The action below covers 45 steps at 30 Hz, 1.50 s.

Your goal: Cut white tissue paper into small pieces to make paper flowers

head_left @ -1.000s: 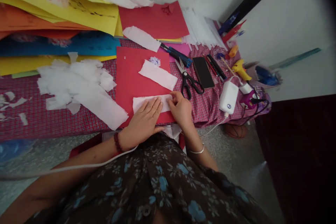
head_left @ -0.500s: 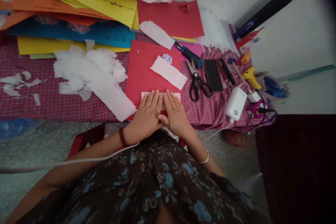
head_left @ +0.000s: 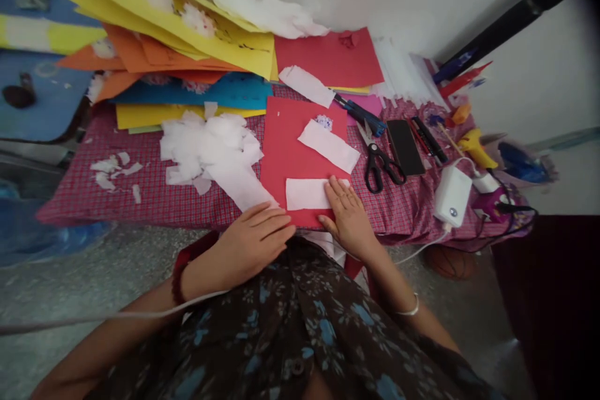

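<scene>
A white paper strip (head_left: 307,194) lies flat on a red paper sheet (head_left: 281,156) in front of me. My right hand (head_left: 349,215) rests flat on the strip's right end, fingers stretched out. At the sheet's near left corner is my left hand (head_left: 250,240), open with its fingers extended, close to the end of a longer white strip (head_left: 241,184). That strip runs out from a pile of white paper pieces (head_left: 206,150). Another white strip (head_left: 330,145) lies slanted on the red sheet, beside a small clump of purple-and-white bits (head_left: 324,121).
Right of the sheet are scissors (head_left: 377,159), a blue cutter (head_left: 365,117), a phone (head_left: 405,147), markers (head_left: 430,140) and a white power bank (head_left: 453,195) with cables. Stacked coloured papers (head_left: 187,62) stand behind. Paper scraps (head_left: 110,172) lie to the left.
My hands have moved apart: the left slid left and nearer me, off the strip, while the right stays on its right end. The view has shifted left, showing a blue surface.
</scene>
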Tool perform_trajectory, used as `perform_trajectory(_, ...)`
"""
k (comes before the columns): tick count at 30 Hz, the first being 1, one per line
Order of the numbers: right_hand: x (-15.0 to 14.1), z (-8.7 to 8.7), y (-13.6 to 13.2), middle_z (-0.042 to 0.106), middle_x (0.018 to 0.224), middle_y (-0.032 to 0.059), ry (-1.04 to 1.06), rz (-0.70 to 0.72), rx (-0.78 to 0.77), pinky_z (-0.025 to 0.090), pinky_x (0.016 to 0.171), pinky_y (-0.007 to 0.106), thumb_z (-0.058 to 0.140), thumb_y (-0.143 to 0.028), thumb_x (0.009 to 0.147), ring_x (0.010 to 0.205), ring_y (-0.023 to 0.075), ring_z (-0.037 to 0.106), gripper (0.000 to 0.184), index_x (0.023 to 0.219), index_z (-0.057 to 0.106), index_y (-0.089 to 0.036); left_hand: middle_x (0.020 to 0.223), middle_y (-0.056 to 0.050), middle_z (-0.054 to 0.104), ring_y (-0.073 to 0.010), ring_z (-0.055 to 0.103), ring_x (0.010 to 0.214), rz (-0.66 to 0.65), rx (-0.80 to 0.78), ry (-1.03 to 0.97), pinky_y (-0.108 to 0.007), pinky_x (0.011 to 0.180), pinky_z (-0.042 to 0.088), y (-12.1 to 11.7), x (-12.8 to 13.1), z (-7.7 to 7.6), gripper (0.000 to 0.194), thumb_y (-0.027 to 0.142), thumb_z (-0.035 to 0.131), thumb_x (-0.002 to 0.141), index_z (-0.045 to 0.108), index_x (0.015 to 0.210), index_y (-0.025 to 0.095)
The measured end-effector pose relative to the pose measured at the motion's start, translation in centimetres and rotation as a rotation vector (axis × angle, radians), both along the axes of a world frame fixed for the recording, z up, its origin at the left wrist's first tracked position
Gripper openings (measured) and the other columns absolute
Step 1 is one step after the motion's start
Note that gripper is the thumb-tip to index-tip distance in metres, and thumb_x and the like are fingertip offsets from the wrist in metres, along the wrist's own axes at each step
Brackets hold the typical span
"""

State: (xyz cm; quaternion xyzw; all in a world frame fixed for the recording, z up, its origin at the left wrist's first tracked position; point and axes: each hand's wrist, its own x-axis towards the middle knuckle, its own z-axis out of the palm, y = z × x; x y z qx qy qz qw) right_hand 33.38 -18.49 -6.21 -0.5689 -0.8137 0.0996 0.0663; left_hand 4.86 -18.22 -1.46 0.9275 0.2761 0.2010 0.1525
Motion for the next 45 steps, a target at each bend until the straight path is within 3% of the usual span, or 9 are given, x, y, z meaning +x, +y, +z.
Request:
perform_trajectory(4, -0.2, 0.0, 0.1, 0.033, 0.164, 0.0202, 0.007, -0.018, 0.028, 0.028, 0.124, 0.055, 0.052, -0.038, 0.099, 0.155, 0.0322, 0.027, 0.066, 0.157, 0.036, -0.01, 0.129, -0.012, 0.071, -0.0267, 0.064, 0.125, 0.061, 0.138, 0.101, -0.049, 0.115, 0.045, 0.8, -4.0, -2.5, 0.03, 0.014, 0.058, 0.094, 0.071, 0.122, 0.018)
perform_trajectory(9, -0.5, -0.2, 0.1, 0.036, 0.163, 0.0178, 0.042, -0.036, 0.065, 0.034, 0.122, 0.054, 0.053, -0.036, 0.099, 0.152, 0.0298, 0.035, 0.061, 0.155, 0.041, -0.014, 0.107, -0.007, 0.079, -0.0208, 0.074, 0.102, 0.114, 0.083, -0.098, -0.041, 0.098, 0.059, 2.2, -4.3, -3.7, 0.022, 0.017, 0.057, 0.096, 0.077, 0.103, 0.024)
perform_trajectory(15, -0.8, -0.2, 0.2, 0.041, 0.161, 0.0167, 0.06, -0.069, 0.094, 0.037, 0.121, 0.053, 0.055, -0.032, 0.098, 0.149, 0.0293, 0.041, 0.058, 0.152, 0.046, -0.014, 0.083, -0.004, 0.079, -0.0215, 0.074, 0.077, 0.608, -0.57, -0.476, -0.034, 0.071, 0.062, 5.8, -3.8, -1.4, 0.019, 0.033, 0.061, 0.09, 0.075, 0.084, 0.021)
perform_trajectory(19, -1.0, 0.0, 0.2, 0.043, 0.16, 0.0167, 0.094, -0.072, 0.099, 0.039, 0.12, 0.054, 0.059, -0.029, 0.095, 0.148, 0.0289, 0.042, 0.06, 0.152, 0.047, -0.015, 0.074, -0.001, 0.073, -0.0173, 0.068, 0.066, 0.78, -0.907, -0.84, -0.03, 0.061, 0.057, 11.5, -3.4, 2.9, 0.02, 0.039, 0.071, 0.079, 0.067, 0.08, 0.019)
perform_trajectory(23, -1.1, 0.1, 0.2, 0.042, 0.16, 0.0162, 0.118, -0.073, 0.081, 0.039, 0.12, 0.055, 0.06, -0.028, 0.094, 0.148, 0.0295, 0.042, 0.06, 0.151, 0.048, -0.013, 0.083, 0.001, 0.073, -0.0157, 0.069, 0.083, 0.736, -0.722, -0.94, -0.031, 0.073, 0.059, 17.5, -0.7, 8.7, 0.018, 0.034, 0.073, 0.079, 0.064, 0.083, 0.019)
perform_trajectory(26, -1.0, 0.1, 0.3, 0.04, 0.161, 0.0147, 0.142, -0.071, 0.063, 0.038, 0.121, 0.055, 0.06, -0.031, 0.095, 0.149, 0.03, 0.041, 0.06, 0.151, 0.048, -0.014, 0.088, 0.002, 0.074, -0.0203, 0.069, 0.093, 0.669, -0.477, -0.801, -0.038, 0.075, 0.06, 22.0, 2.7, 10.8, 0.028, 0.046, 0.068, 0.086, 0.065, 0.084, 0.019)
perform_trajectory(32, -0.7, 0.3, 0.3, 0.039, 0.162, 0.0155, 0.205, -0.052, 0.024, 0.035, 0.123, 0.053, 0.06, -0.034, 0.096, 0.15, 0.031, 0.04, 0.062, 0.151, 0.048, -0.011, 0.101, -0.004, 0.078, -0.0218, 0.072, 0.101, 0.463, -0.031, -0.441, -0.037, 0.09, 0.057, 28.8, 10.2, 7.6, 0.036, 0.039, 0.054, 0.095, 0.075, 0.104, 0.011)
perform_trajectory(36, -0.6, 0.5, 0.3, 0.037, 0.162, 0.0171, 0.219, -0.048, 0.013, 0.033, 0.124, 0.051, 0.059, -0.037, 0.097, 0.15, 0.0308, 0.038, 0.062, 0.151, 0.047, -0.009, 0.138, -0.014, 0.064, -0.0299, 0.06, 0.13, 0.25, 0.044, -0.096, -0.042, 0.11, 0.046, 27.1, 13.8, 4.0, 0.056, 0.039, 0.056, 0.095, 0.056, 0.139, 0.005)
perform_trajectory(45, -0.7, -0.3, 0.4, 0.047, 0.156, 0.021, 0.219, -0.022, 0.061, 0.028, 0.124, 0.055, 0.058, -0.045, 0.097, 0.15, 0.0337, 0.037, 0.06, 0.145, 0.054, -0.009, 0.156, -0.02, 0.045, -0.0315, 0.037, 0.149, -0.178, 0.135, 0.165, -0.054, 0.125, 0.019, 12.2, 12.9, -1.7, 0.062, 0.047, 0.037, 0.104, 0.038, 0.154, 0.009)
